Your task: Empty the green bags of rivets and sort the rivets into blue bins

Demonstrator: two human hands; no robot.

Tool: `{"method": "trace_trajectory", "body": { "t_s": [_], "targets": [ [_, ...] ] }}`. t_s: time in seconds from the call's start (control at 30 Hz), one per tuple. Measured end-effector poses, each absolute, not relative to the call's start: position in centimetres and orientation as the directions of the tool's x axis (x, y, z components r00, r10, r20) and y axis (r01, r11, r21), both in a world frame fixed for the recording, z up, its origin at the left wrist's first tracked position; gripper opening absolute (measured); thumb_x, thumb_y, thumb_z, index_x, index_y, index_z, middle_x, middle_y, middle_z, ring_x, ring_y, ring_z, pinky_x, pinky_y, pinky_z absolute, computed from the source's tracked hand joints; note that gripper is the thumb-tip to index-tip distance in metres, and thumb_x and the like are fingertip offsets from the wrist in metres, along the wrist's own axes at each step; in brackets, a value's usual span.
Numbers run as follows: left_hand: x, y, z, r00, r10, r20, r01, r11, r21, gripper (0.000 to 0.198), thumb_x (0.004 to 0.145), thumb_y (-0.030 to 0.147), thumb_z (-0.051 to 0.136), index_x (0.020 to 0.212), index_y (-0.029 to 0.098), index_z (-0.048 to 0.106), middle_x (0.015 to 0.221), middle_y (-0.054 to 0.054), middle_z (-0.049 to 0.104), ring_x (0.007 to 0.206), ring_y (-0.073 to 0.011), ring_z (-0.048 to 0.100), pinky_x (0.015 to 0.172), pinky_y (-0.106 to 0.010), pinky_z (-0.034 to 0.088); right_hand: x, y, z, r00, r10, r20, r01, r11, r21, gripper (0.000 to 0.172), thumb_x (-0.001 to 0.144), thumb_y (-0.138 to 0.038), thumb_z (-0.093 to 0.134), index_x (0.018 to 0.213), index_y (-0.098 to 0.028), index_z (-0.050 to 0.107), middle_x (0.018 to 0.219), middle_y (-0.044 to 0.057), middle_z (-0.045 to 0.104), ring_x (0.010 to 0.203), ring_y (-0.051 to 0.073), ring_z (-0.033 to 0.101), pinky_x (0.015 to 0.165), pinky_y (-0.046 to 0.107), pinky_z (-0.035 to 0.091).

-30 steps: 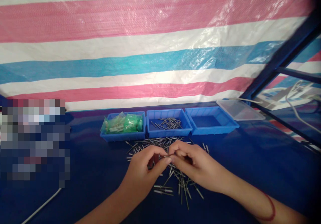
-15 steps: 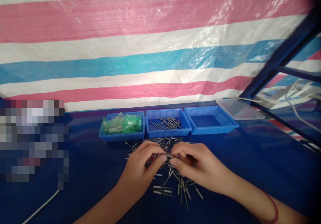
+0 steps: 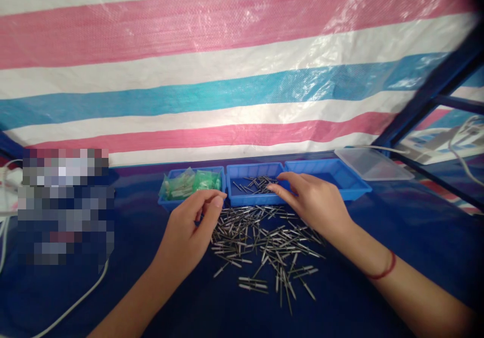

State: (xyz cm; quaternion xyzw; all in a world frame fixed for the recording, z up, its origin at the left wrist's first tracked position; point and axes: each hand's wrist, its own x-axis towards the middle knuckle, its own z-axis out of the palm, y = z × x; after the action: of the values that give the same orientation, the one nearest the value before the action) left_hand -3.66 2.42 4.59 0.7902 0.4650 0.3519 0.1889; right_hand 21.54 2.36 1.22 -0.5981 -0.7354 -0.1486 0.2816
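Over the right end of the middle blue bin (image 3: 257, 201), my right hand (image 3: 319, 199) is open, its thumb and index finger parted above the pop rivets (image 3: 260, 182) lying in that bin. My left hand (image 3: 192, 224) is closed in a pinch in front of the left bin; what its fingers hold, if anything, is hidden. Between and below both hands, a loose heap of pop rivets (image 3: 280, 244) with silvery bodies and long thin stems spreads on the dark blue table (image 3: 212, 307).
The left blue bin (image 3: 172, 204) holds green-tinted plastic bags (image 3: 192, 182). A third blue bin (image 3: 351, 190) stands on the right, beside a clear plastic lid (image 3: 374, 165). A white cable (image 3: 75, 305) runs along the left. Behind hangs a striped tarp (image 3: 212, 96).
My hands, which were together over the heap, have parted. The right moved forward over the middle bin and its fingers opened; the left drew back to the left. The view shifted slightly.
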Motion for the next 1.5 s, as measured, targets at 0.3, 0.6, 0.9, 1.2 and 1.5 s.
{"method": "trace_trajectory", "body": {
  "t_s": [0.3, 0.6, 0.9, 1.2, 1.5],
  "targets": [
    [-5.7, 3.8, 4.6, 0.508, 0.843, 0.177, 0.783, -0.537, 0.314, 0.023, 0.094, 0.030, 0.042, 0.092, 0.020, 0.063, 0.088, -0.004, 0.066, 0.085, -0.0199, 0.062, 0.077, -0.030, 0.043, 17.2, -0.4, 0.3, -0.616, 0.687, 0.386, 0.683, 0.710, -0.174, 0.029, 0.090, -0.030, 0.051, 0.115, -0.017, 0.059, 0.113, 0.010, 0.063, 0.094, 0.024, 0.057, 0.082, 0.040, 0.046],
    [-6.0, 3.4, 4.5, 0.577, 0.813, -0.083, 0.806, -0.549, 0.220, 0.028, 0.096, 0.026, 0.037, 0.108, 0.023, 0.062, 0.102, -0.005, 0.059, 0.088, -0.0199, 0.062, 0.083, -0.033, 0.048, 17.2, -0.9, 0.1, -0.624, 0.734, 0.268, 0.685, 0.679, -0.263, 0.017, 0.080, -0.008, 0.051, 0.090, -0.016, 0.062, 0.095, 0.007, 0.064, 0.086, 0.021, 0.056, 0.081, 0.039, 0.050],
    [-4.4, 2.3, 2.6, 0.623, 0.777, -0.095, 0.777, -0.601, 0.187, 0.029, 0.093, 0.031, 0.046, 0.120, 0.028, 0.058, 0.104, -0.006, 0.054, 0.086, -0.0212, 0.062, 0.077, -0.035, 0.052, 17.8, -0.4, 0.1, -0.580, 0.775, 0.250, 0.729, 0.631, -0.265, 0.025, 0.088, -0.020, 0.051, 0.111, -0.017, 0.060, 0.112, 0.011, 0.061, 0.102, 0.025, 0.058, 0.086, 0.044, 0.052],
    [-8.8, 1.7, 2.6, 0.641, 0.765, 0.064, 0.737, -0.637, 0.226, 0.034, 0.089, 0.039, 0.052, 0.122, 0.032, 0.058, 0.119, -0.006, 0.055, 0.107, -0.0263, 0.055, 0.092, -0.043, 0.049, 26.7, -3.5, 2.3, -0.289, 0.901, 0.324, 0.843, 0.399, -0.360, 0.028, 0.090, -0.036, 0.050, 0.115, -0.027, 0.056, 0.119, 0.006, 0.059, 0.109, 0.024, 0.057, 0.091, 0.039, 0.051],
    [-11.1, -1.4, -2.2, 0.631, 0.761, 0.151, 0.755, -0.647, 0.103, 0.084, 0.080, 0.055, 0.058, 0.149, 0.026, 0.019, 0.155, -0.011, 0.017, 0.133, -0.0376, 0.033, 0.104, -0.053, 0.039, 26.4, -8.0, -4.9, -0.314, 0.921, 0.233, 0.919, 0.356, -0.171, 0.105, 0.069, -0.063, 0.063, 0.150, -0.017, 0.014, 0.151, 0.017, 0.026, 0.133, 0.040, 0.033, 0.102, 0.056, 0.040]
  ]
}}
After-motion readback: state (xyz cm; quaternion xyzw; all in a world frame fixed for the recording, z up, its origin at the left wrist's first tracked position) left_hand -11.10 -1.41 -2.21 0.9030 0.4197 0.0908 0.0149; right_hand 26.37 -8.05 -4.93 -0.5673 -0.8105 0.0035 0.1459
